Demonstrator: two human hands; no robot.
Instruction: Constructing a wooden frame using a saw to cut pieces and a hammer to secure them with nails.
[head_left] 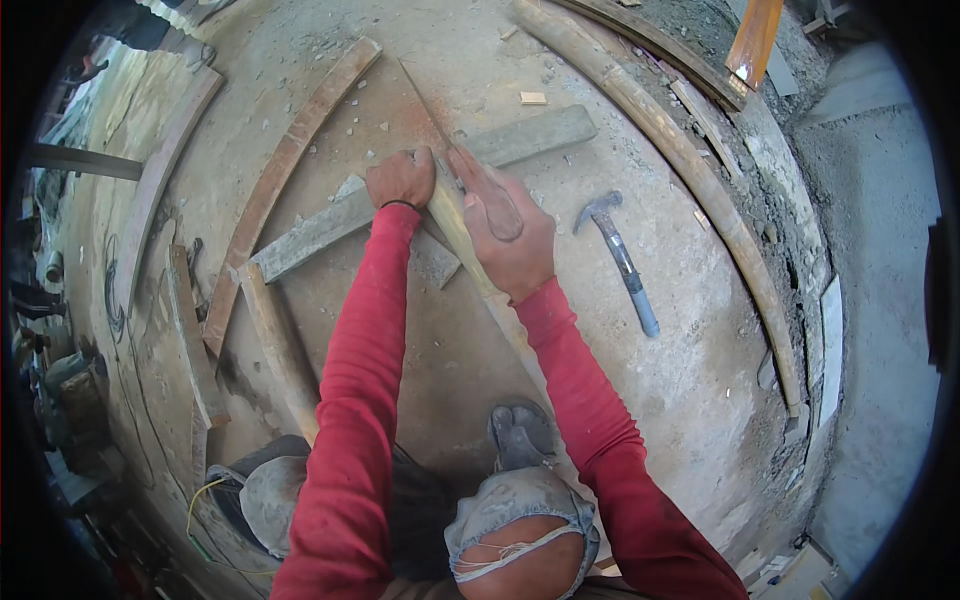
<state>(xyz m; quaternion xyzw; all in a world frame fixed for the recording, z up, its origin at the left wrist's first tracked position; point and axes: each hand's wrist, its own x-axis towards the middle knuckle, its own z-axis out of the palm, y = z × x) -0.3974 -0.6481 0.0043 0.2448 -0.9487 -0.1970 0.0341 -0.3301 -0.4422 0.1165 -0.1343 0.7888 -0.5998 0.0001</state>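
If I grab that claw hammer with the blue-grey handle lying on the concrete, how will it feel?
The claw hammer with the blue-grey handle would likely feel stiff and head-heavy, given its dark metal head. Lying flat on the rough, dusty concrete floor, it probably won't roll or slide.

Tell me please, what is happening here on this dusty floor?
A person in red sleeves squats on a dusty concrete floor. The left hand grips a pale wooden stick that lies across a grey wooden plank. The right hand holds a long rusty blade against the stick. A claw hammer with a blue-grey handle lies untouched on the floor to the right.
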